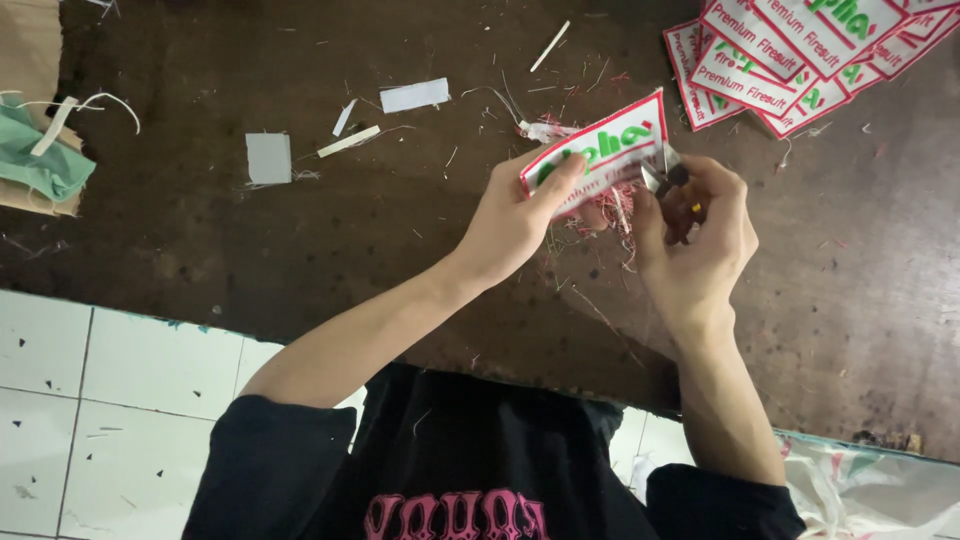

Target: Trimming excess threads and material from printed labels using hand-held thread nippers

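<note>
— What is the left hand (pixel 520 215) doing?

— It is closed on an embroidered patch (pixel 598 152), white with a red border and green lettering, thumb pressed on the face and the fingers behind. The patch is held up off the worktop (pixel 300 250), tilted, its right end higher.

— And the right hand (pixel 695 235)?

— Curled tight round a small pair of metal snips (pixel 665 177), blades at the patch's right edge. Whether the blades touch the cloth I cannot tell. The two hands are close together, the patch bridging them.

— Anything hanging from the patch?

— Loose red and white threads (pixel 605 215) dangle beneath it, between the hands, and more clippings lie on the dark brown worktop just below.

— Further out?

— At the top right, well apart from the hands, lies a fanned stack of patches (pixel 800 60) of the same kind. To the left of the hands there are a white strip (pixel 414 95), a thin pale stick (pixel 349 141) and a small grey square (pixel 268 158). Another thin white sliver (pixel 550 45) lies near the top edge.

— And the far left?

— A bit of green cloth (pixel 40 160) with white cord on brown paper. Below the worktop's edge you see white floor tiles (pixel 100 400), and the person's black shirt (pixel 460 470) with pink lettering.
</note>
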